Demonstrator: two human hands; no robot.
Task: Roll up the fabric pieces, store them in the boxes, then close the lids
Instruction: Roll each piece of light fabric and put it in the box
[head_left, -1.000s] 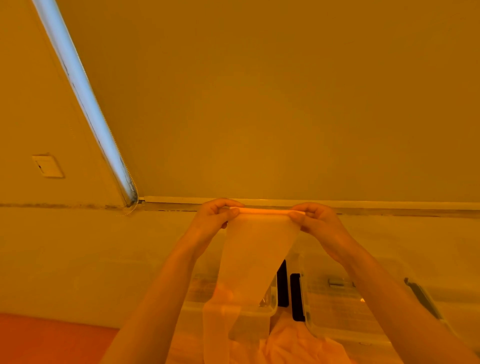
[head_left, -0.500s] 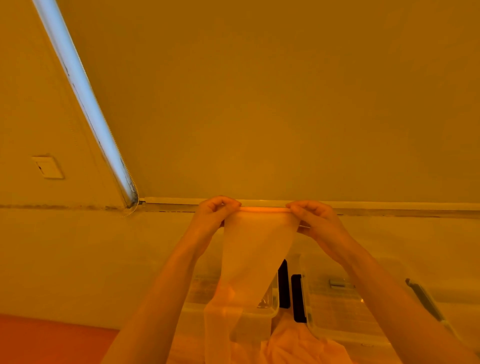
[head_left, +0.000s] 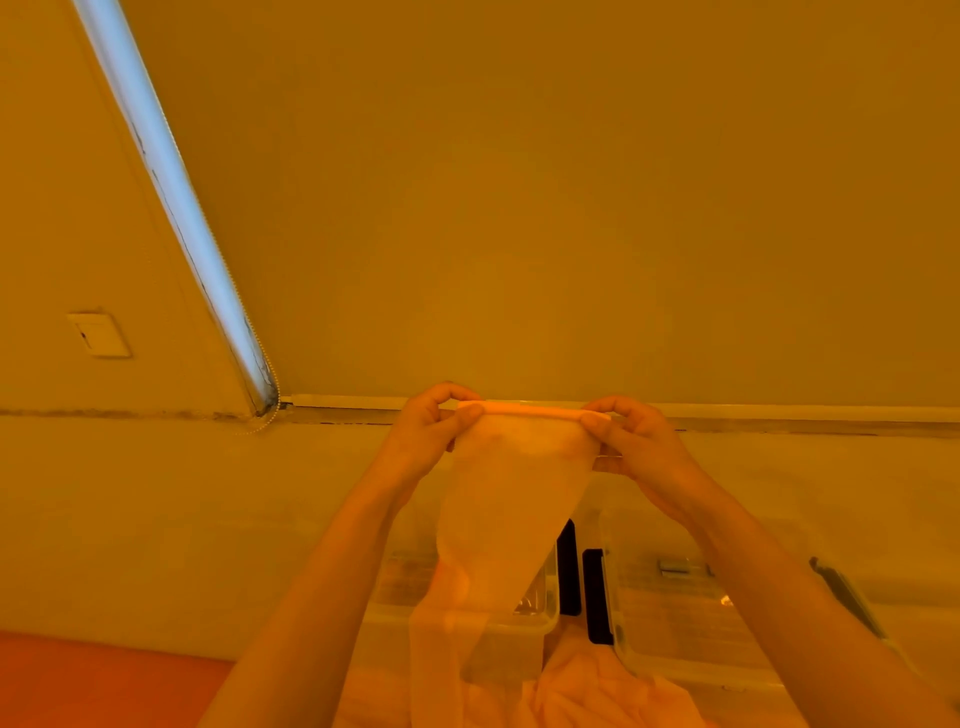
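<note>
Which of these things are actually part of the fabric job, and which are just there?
Part of the job:
- left hand and right hand, pinching the rolled top edge
- sheer fabric strip hanging from them
- two clear boxes: left box, right box
- loose fabric pile in front

Just there:
- wall switch plate
- bright light strip

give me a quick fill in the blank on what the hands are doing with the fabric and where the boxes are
1. Both hands pinch the ____ edge of the fabric strip.
2. The left hand and right hand hold that edge already ____ into a thin tube.
3. The clear boxes sit ____ the hands.
4. The strip's loose end hangs ____.

Missing words: top; rolled; below; down
</note>
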